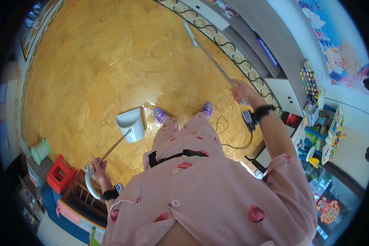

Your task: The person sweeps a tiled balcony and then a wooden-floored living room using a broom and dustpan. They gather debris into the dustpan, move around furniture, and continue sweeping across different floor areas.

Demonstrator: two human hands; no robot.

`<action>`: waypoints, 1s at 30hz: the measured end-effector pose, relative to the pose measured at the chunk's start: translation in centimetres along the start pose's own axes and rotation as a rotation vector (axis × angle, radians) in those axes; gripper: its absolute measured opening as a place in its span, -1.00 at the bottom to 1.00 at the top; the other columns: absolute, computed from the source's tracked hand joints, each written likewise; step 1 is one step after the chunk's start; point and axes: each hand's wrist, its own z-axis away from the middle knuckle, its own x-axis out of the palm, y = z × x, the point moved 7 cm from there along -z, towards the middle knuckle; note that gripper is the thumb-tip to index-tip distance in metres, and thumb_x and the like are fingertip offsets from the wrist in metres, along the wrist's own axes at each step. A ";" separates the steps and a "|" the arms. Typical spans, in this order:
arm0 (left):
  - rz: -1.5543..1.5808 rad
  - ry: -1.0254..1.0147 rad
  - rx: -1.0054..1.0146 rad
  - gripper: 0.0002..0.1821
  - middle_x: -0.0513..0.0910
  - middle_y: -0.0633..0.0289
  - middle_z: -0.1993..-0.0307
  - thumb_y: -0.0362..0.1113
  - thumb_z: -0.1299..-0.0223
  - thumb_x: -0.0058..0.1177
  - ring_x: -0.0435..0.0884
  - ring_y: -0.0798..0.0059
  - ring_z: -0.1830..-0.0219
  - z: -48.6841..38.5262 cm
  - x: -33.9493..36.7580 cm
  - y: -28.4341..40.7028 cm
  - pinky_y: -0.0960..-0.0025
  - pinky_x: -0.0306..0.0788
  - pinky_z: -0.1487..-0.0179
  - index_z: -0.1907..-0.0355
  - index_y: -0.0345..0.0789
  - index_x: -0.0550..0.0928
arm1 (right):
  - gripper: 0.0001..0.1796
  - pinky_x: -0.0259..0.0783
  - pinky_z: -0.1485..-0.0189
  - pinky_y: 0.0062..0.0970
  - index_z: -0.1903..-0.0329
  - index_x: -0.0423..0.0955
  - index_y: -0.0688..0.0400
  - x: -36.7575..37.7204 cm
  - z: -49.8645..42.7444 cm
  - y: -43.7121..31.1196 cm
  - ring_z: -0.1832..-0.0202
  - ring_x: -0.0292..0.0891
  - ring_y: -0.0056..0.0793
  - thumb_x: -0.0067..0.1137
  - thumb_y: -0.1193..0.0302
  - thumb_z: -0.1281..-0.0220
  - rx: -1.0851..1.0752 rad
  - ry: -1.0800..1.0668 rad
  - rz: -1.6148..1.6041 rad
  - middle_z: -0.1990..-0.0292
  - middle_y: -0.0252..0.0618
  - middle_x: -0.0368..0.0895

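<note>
My left hand (100,172) is closed around the pole of a long-handled dustpan (135,124). The curved white hook end (91,184) of that pole sticks out beside my fingers. The light grey pan is at floor level, left of my feet, its wide mouth facing away from me. Out to the right, my right hand (246,93) grips a thin broom pole (216,64). The pole slants away from me to a narrow, pale blue broom head (190,33) near the patterned floor border. The head looks slightly blurred, and whether it touches the floor I cannot tell.
A grey and white cabinet (290,92) runs along the right, beside the patterned border (230,49). A dark cable (240,147) loops near my right side. At left are a green bin (40,151), a red plastic stool (60,174) and a wooden slatted piece (84,192).
</note>
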 end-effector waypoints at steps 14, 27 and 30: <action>0.116 0.150 0.039 -0.71 0.58 0.20 0.30 -0.09 -0.35 0.01 0.58 0.45 0.49 -0.5 -4.6 -0.2 0.39 0.54 0.23 0.24 -0.31 0.48 | -0.84 0.14 0.79 -0.33 0.27 0.47 0.23 -5.5 6.0 16.0 0.77 0.34 -0.36 -0.13 0.52 -0.18 0.406 0.364 -0.141 0.71 -0.21 0.38; 0.133 0.343 0.041 -0.70 0.54 0.16 0.31 -0.10 -0.37 -0.04 0.60 0.40 0.53 4.2 -3.9 4.3 0.40 0.56 0.28 0.27 -0.34 0.44 | -0.85 0.40 0.46 -0.21 0.62 0.58 -0.04 8.6 -21.2 -9.0 0.42 0.58 -0.16 0.28 0.21 0.31 -0.717 -0.165 1.776 0.57 -0.22 0.60; 0.129 0.378 0.029 -0.69 0.54 0.16 0.31 -0.09 -0.37 -0.04 0.61 0.40 0.53 5.2 -3.4 4.4 0.39 0.56 0.28 0.26 -0.34 0.45 | -0.85 0.38 0.46 -0.22 0.62 0.57 -0.07 12.4 -22.9 -13.4 0.45 0.56 -0.18 0.30 0.19 0.30 -0.752 -0.204 1.806 0.58 -0.25 0.58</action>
